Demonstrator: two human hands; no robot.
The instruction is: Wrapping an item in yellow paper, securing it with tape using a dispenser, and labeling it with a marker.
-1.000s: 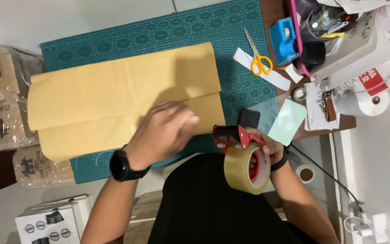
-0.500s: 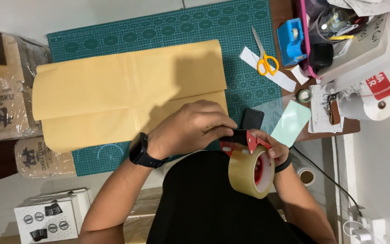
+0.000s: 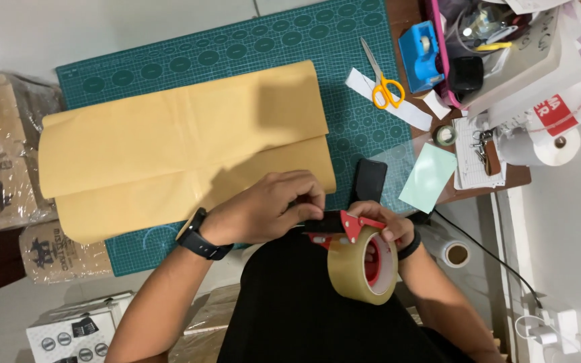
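Gripping the red tape dispenser (image 3: 361,259) in our right hand (image 3: 384,232) just below the green cutting mat (image 3: 250,47), we pinch its tape end with our left hand (image 3: 263,208), seemingly to seal the brown paper parcel (image 3: 176,148) lying on that mat.

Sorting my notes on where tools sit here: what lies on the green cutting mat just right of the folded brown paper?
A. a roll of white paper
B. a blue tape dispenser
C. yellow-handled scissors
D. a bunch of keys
C: the yellow-handled scissors lie on the green cutting mat, right of the folded brown paper.
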